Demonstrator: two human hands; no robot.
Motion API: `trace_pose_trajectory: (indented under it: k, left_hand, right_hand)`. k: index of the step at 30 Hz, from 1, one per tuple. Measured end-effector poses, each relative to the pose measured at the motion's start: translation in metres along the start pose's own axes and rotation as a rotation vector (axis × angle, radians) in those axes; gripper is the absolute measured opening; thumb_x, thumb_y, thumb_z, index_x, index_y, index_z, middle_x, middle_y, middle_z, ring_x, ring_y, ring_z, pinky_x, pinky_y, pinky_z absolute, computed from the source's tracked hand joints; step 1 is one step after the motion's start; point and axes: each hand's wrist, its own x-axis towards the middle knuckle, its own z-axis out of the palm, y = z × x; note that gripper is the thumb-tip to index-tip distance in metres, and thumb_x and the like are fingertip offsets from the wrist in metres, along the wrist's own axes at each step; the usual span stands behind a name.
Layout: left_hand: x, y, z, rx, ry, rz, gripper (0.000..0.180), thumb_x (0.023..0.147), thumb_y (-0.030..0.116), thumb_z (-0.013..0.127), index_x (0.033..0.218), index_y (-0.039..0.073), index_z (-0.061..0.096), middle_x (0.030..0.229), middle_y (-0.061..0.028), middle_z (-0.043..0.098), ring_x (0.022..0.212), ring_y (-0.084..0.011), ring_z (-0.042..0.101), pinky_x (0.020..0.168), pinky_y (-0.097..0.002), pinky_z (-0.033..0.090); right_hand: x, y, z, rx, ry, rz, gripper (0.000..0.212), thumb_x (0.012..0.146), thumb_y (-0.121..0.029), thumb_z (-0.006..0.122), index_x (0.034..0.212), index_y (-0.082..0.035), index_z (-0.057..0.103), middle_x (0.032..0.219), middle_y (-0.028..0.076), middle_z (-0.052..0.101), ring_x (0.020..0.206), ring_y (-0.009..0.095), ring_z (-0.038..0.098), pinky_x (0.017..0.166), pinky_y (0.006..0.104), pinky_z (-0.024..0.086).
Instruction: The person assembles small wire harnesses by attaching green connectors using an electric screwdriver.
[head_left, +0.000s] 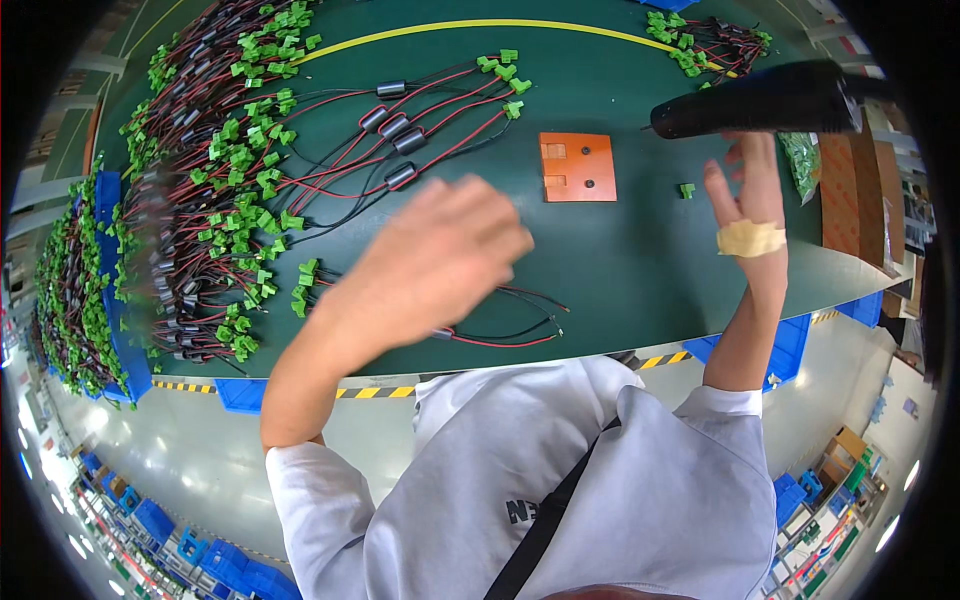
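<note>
My left hand (pixel 440 260) is smeared by motion above the table, its fingers bent. Partly hidden under that forearm lies a cable (pixel 515 342) with red and black wires, bare ends on the right and green connectors (pixel 303 288) on the left. My right hand (pixel 750 190) reaches forward with thumb and fingers apart, a yellowish band around its wrist. A black electric screwdriver (pixel 755 100) covers some of its fingertips. One small green connector (pixel 687 190) lies left of this hand. Between the hands is an orange block (pixel 600 170) with two dark holes and two notches.
Cables with black cylinders and green connectors are heaped (pixel 220 190) along the left. Several more cables (pixel 400 135) lie spread behind my left hand. Another bunch (pixel 715 45) sits at the far right. A green bag (pixel 800 165) and cardboard box (pixel 855 205) stand at the right edge.
</note>
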Motion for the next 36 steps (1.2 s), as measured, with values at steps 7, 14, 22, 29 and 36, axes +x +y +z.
trace_pose_trajectory:
  k: [7, 14, 22, 29, 36]
  left_hand:
    - [0.001, 0.013, 0.020, -0.092, -0.086, -0.122, 0.028, 0.087, 0.000, 0.068, 0.115, 0.002, 0.072, 0.102, -0.0106, 0.063, 0.102, -0.0296, 0.068, 0.082, -0.0419, 0.055]
    - [0.030, -0.009, 0.027, -0.337, 0.272, -0.278, 0.021, 0.095, -0.002, 0.068, 0.115, 0.001, 0.074, 0.104, -0.0134, 0.062, 0.086, -0.0324, 0.067, 0.079, -0.0417, 0.053]
    - [0.047, -0.010, 0.042, -0.355, 0.299, -0.413, 0.009, 0.101, 0.004, 0.067, 0.107, -0.003, 0.068, 0.094, -0.0146, 0.063, 0.081, -0.0311, 0.064, 0.074, -0.0397, 0.052]
    - [0.034, -0.028, 0.051, -0.451, 0.406, -0.378, 0.010, 0.105, 0.008, 0.064, 0.109, -0.001, 0.064, 0.095, -0.0119, 0.063, 0.082, -0.0226, 0.062, 0.075, -0.0335, 0.051]
    - [0.031, -0.035, 0.052, -0.591, 0.430, -0.376, 0.012, 0.108, 0.011, 0.063, 0.109, -0.001, 0.063, 0.096, -0.0065, 0.062, 0.079, -0.0142, 0.055, 0.073, -0.0294, 0.047]
  right_hand:
    - [-0.014, 0.028, 0.021, 0.044, -0.207, 0.203, 0.022, 0.102, -0.010, 0.067, 0.121, 0.000, 0.068, 0.099, 0.013, 0.066, 0.085, 0.023, 0.069, 0.077, 0.0366, 0.056]
    - [0.015, 0.075, 0.033, 0.510, 0.107, 0.048, 0.019, 0.102, -0.009, 0.069, 0.118, -0.002, 0.075, 0.107, 0.002, 0.073, 0.094, 0.009, 0.068, 0.086, 0.0259, 0.054]
    - [0.048, -0.018, 0.058, 1.336, -0.274, 0.132, 0.027, 0.095, 0.002, 0.074, 0.122, 0.002, 0.070, 0.109, 0.010, 0.070, 0.094, 0.018, 0.070, 0.087, 0.0333, 0.061]
    - [0.029, -0.051, 0.087, 1.336, -0.464, 0.085, 0.014, 0.097, 0.005, 0.072, 0.110, 0.002, 0.069, 0.115, 0.012, 0.069, 0.098, 0.015, 0.069, 0.091, 0.0288, 0.059]
    - [0.023, -0.068, 0.089, 0.913, -0.322, -0.197, 0.017, 0.090, 0.001, 0.081, 0.106, 0.001, 0.075, 0.104, 0.008, 0.070, 0.091, 0.015, 0.067, 0.077, 0.0273, 0.054]
